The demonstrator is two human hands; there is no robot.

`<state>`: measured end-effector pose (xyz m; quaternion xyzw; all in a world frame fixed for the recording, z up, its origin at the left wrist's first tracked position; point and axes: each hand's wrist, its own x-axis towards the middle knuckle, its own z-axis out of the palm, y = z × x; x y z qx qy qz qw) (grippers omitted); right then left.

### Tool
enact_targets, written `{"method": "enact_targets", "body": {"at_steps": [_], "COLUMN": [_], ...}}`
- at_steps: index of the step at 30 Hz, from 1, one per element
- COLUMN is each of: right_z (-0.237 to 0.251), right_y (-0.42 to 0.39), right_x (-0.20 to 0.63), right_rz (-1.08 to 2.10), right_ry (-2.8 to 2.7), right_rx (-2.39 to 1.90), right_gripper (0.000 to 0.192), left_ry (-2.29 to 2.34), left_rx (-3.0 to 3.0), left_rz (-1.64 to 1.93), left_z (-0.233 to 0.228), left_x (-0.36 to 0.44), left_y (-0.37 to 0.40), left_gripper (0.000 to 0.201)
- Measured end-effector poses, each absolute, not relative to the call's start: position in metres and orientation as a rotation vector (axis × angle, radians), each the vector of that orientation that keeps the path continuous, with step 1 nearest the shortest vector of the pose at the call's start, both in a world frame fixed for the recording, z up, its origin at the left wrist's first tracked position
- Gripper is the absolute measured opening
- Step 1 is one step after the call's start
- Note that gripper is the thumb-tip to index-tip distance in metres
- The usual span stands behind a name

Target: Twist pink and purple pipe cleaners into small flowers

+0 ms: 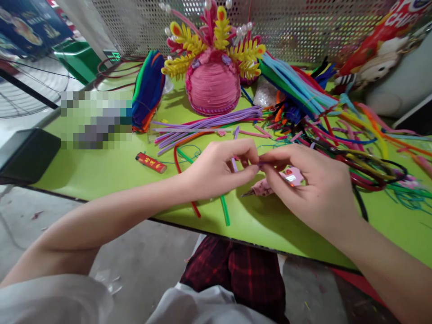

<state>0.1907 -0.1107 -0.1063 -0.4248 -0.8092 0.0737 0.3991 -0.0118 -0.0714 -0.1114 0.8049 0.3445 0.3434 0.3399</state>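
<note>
The 2 hands meet at the fingertips, left hand (pixel 224 168) and right hand (pixel 312 184) both pinching a small purple piece (pixel 260 164) between them; a pink glue gun (pixel 262 187) lies beneath the right, a green stem (pixel 225 211) pokes out under the left, purple stems (pixel 211 120) beyond

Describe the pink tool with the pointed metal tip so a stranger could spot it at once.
Start at the green table and find the person's right hand over it. Below that hand, partly hidden by it, lies the pink tool. Its pointed metal tip, aimed left, sets it apart from the coloured stems nearby.
</note>
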Motion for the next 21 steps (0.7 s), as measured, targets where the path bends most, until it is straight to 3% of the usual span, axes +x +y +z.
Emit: {"method": "enact_targets", "body": {"at_steps": [8, 17, 21], "right_z": [-0.1060, -0.1144, -0.1155], "right_y": [-0.1137, -0.1177, -0.1134], "right_x": [0.1880, 0.1863, 0.1830], "right_rz": [0.487, -0.163, 0.027], "right_ry": [-1.879, -2.153, -2.050], "right_rx": [-1.177, -1.027, -1.117], "right_gripper": [0.006, 0.011, 0.008], "left_ry": [0.945, 0.983, 0.998], "left_rx": [2.163, 2.189, 2.175], "left_rz": [1.065, 1.047, 1.069], "left_z": [-0.1127, -0.1138, -0.1166], "left_x": [-0.0097, -0.0094, -0.0099], "left_y": [-0.0741, -0.0790, -0.0755], "left_gripper": [0.007, 0.010, 0.005]}}
